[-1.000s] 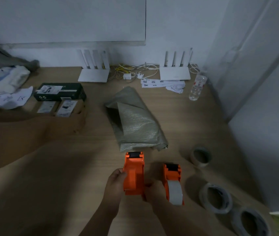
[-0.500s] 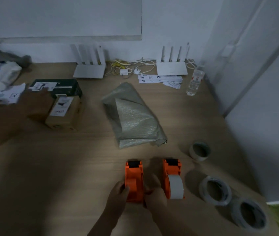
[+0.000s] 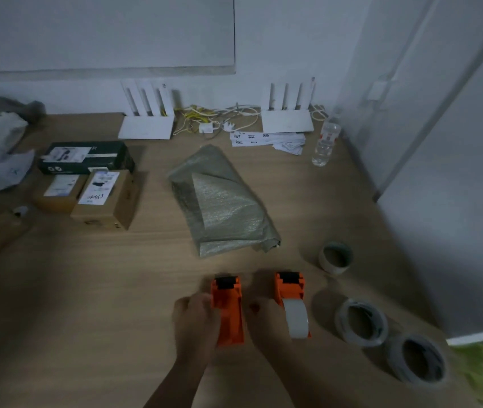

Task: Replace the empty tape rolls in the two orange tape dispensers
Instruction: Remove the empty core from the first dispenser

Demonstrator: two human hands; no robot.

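Two orange hard-plastic dispensers, wedge-shaped, black roller at far end, parked side by side on wood-grain table [image 3: 87,334], close to me. Left dispenser [image 3: 228,316]: smooth orange back facing up. Right dispenser [image 3: 290,290]: pale matte roll [image 3: 296,320] seated in it. Left hand [image 3: 196,323] curled round left dispenser's left flank. Right hand [image 3: 266,323] wedged between the pair, too blurry, can't tell what it grips. Off right: glossy see-through tape ring [image 3: 341,322], second tape ring [image 3: 395,360], one stubby cardboard core [image 3: 333,269]. Crinkly woven sack [image 3: 222,207] behind.
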